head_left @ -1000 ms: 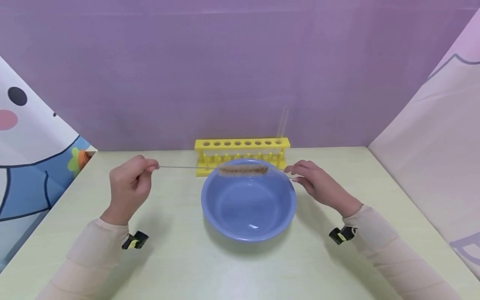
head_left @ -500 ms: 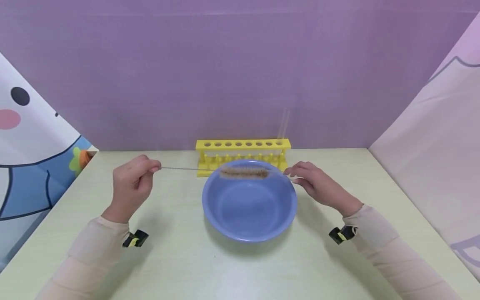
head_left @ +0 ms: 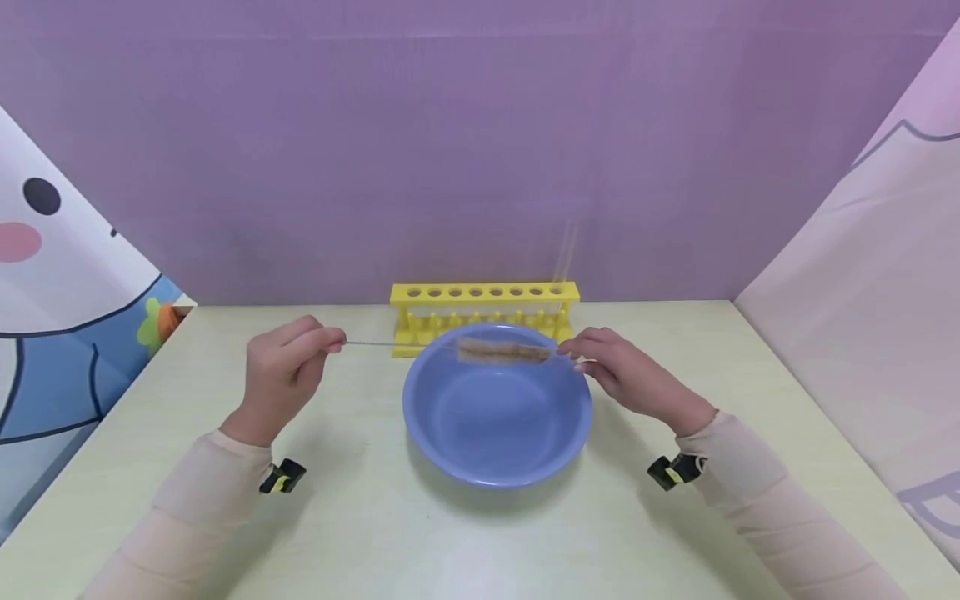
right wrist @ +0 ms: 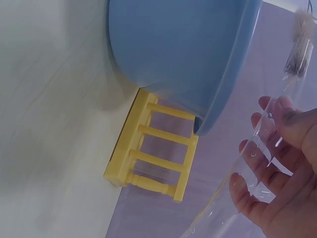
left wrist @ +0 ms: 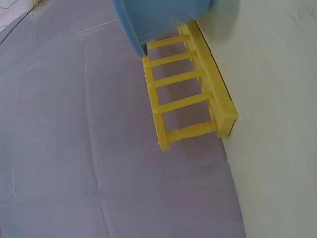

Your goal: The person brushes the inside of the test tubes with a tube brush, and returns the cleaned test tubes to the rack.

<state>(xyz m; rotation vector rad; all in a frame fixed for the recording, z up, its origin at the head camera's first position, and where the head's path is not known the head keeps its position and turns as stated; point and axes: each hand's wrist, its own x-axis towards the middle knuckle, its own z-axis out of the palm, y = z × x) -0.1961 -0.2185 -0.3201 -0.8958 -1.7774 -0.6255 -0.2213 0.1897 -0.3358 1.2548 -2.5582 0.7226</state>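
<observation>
My left hand [head_left: 288, 375] pinches the thin twisted wire [head_left: 382, 343] of a brush in the head view. The brush's brown bristles [head_left: 502, 352] lie level above the back part of the blue basin [head_left: 495, 417]. In the right wrist view, a clear glass tube [right wrist: 252, 158] rests between the thumb and fingers of my right hand [right wrist: 287, 173]. Part of the bristles [right wrist: 298, 59] is inside the tube's end, and part sticks out. The left wrist view shows the wire [left wrist: 16, 26] and a bit of bristle [left wrist: 38, 7], but not the hand's grip.
A yellow test tube rack [head_left: 483, 292] stands behind the basin, against the purple backdrop [head_left: 480, 150]. Another clear tube [head_left: 566, 250] rises from its right end. The pale table [head_left: 360, 533] extends around the basin. A printed cloth [head_left: 60, 275] hangs at the left.
My left hand has moved to the right, carrying the brush further toward my right hand and into the tube. My right hand has shifted slightly left.
</observation>
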